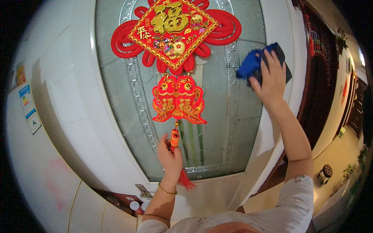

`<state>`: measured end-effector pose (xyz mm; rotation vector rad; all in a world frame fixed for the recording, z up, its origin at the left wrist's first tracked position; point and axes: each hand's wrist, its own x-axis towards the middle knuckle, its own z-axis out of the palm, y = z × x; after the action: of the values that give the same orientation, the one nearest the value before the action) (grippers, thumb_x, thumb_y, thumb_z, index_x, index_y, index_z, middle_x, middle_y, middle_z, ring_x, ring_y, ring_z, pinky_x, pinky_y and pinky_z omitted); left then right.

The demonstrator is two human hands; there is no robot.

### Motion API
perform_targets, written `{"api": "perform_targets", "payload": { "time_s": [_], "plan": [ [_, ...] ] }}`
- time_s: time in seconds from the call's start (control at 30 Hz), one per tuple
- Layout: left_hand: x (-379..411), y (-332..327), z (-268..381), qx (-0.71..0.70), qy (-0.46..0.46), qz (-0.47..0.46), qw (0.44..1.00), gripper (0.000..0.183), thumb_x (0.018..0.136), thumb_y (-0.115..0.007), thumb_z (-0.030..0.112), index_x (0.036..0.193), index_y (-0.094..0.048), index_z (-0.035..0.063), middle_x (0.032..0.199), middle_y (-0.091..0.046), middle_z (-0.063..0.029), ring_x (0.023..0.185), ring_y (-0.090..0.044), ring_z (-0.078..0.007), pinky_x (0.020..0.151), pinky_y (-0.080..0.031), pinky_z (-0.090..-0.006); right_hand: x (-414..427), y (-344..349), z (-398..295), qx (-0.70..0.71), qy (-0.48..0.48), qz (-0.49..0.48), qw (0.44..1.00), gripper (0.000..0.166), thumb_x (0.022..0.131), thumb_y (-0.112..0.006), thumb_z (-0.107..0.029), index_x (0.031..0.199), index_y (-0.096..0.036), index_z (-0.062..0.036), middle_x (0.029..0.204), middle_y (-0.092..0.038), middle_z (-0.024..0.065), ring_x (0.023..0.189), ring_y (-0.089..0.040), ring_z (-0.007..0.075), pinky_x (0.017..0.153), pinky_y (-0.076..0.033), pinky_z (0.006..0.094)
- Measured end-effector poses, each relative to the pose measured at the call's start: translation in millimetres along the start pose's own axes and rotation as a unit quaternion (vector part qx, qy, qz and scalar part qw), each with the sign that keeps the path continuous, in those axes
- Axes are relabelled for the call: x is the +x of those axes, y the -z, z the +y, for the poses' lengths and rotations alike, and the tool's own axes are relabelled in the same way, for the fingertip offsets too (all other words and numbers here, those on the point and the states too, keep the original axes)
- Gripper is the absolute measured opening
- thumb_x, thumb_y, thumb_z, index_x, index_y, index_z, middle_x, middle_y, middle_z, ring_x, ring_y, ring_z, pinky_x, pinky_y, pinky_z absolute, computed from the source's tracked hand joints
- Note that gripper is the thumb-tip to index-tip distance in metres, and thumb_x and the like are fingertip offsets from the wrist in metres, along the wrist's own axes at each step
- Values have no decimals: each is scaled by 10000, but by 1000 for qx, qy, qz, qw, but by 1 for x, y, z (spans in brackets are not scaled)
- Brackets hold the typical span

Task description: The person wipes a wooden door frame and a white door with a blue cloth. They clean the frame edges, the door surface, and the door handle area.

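My left hand (pixel 170 158) is closed around the red cylinder (pixel 174 139) at the lower end of a hanging ornament, with its red tassel (pixel 185 180) below the hand. Above it hang two red and gold fish (pixel 177 99) under a diamond-shaped red fabric panel (pixel 173 35) with looped red cord and gold characters. The ornament hangs before the frosted glass pane (pixel 215 116) of a white door. At the upper right, my right hand (pixel 269 75) lies with spread fingers on a blue and black cloth (pixel 250 65), pressed flat near the glass edge and the white frame.
A metal door handle (pixel 143 190) juts out at the lower left. A white refrigerator (pixel 43 151) with labels stands at the left. Dark wooden furniture (pixel 320 72) is beyond the door's right side, with a small round stool (pixel 327 171) farther off. White-lidded containers (pixel 135 205) stand low at the left.
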<state>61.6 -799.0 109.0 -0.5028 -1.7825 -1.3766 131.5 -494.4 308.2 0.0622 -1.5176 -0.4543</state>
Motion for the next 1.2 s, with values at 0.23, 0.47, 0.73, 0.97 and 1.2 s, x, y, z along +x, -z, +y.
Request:
{"api": "perform_targets", "payload": {
  "time_s": [0.23, 0.47, 0.73, 0.97, 1.2],
  "plan": [
    [-7, 26, 33, -580, 306, -210, 725, 324, 866, -456, 108, 1177, -471, 17, 927, -596, -149, 630, -588, -219, 540, -464, -321, -32, 10, -15, 16, -56, -33, 998, 638, 666, -682, -323, 1252, -504, -142, 1354, -406, 115, 1272, -342, 314, 996, -247, 557],
    [-22, 105, 72, -520, 214, -354, 748, 495, 849, -605, 321, 1206, -468, 6, 568, -448, -17, 419, -401, -102, 398, -265, -250, -33, 5, -22, 10, -77, -22, 997, 633, 672, -690, -315, 1256, -503, -157, 1370, -399, 72, 1283, -334, 295, 1001, -258, 552],
    [25, 227, 106, -645, -165, -261, 699, 392, 974, -328, 362, 1170, -443, 43, 422, -417, 7, 258, -335, -87, 254, -256, -233, 69, -32, -7, -32, -114, 124, 985, 522, 783, -585, -432, 1233, -529, -172, 1337, -443, 85, 1259, -364, 303, 969, -266, 609],
    [90, 268, 168, -566, -264, -299, 722, 416, 980, -311, 273, 1195, -429, -63, 444, -424, -8, 272, -345, -100, 255, -301, -243, 213, -18, -48, 4, -328, 50, 943, 514, 804, -548, -460, 1133, -565, -65, 1317, -434, 138, 1249, -346, 335, 980, -263, 593],
    [93, 289, 197, -525, -276, -299, 747, 328, 978, -310, 211, 1132, -416, -58, 449, -431, -7, 272, -340, -87, 261, -291, -233, 260, -22, -148, 93, -181, 243, 949, 512, 816, -525, -414, 1193, -515, -68, 1270, -463, 172, 1208, -387, 376, 956, -277, 619]
  ]
}}
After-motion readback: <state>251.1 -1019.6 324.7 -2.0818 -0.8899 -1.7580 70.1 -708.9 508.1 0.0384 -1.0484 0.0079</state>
